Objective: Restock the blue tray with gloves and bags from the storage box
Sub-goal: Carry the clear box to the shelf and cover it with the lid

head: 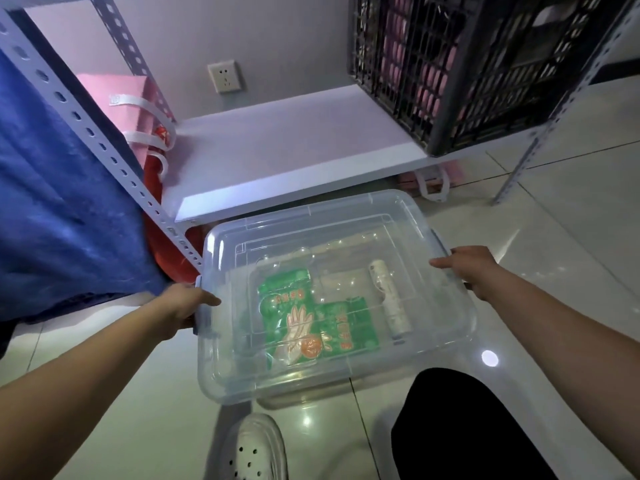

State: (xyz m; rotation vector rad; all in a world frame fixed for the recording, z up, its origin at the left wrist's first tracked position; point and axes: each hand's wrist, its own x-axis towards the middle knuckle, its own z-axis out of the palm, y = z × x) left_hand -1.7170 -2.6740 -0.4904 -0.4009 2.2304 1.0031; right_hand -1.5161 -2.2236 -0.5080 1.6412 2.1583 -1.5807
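You've got the clear storage box (332, 299) held low over the tiled floor (571, 209), right in front of the white shelf (294, 147), with its see-through lid still on. Your left hand (188, 306) is wrapped around the clip on the box's left edge and your right hand (474, 268) is gripping the right edge, thumb up on the lid. Inside, through the lid, there are two green glove packs (311, 323) lying flat and a white roll of bags (389, 299) just beside them.

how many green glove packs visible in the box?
2. One glove pack lies left of centre in the box; the second sits to its right, partly under it, beside the bag roll. More may be hidden beneath.
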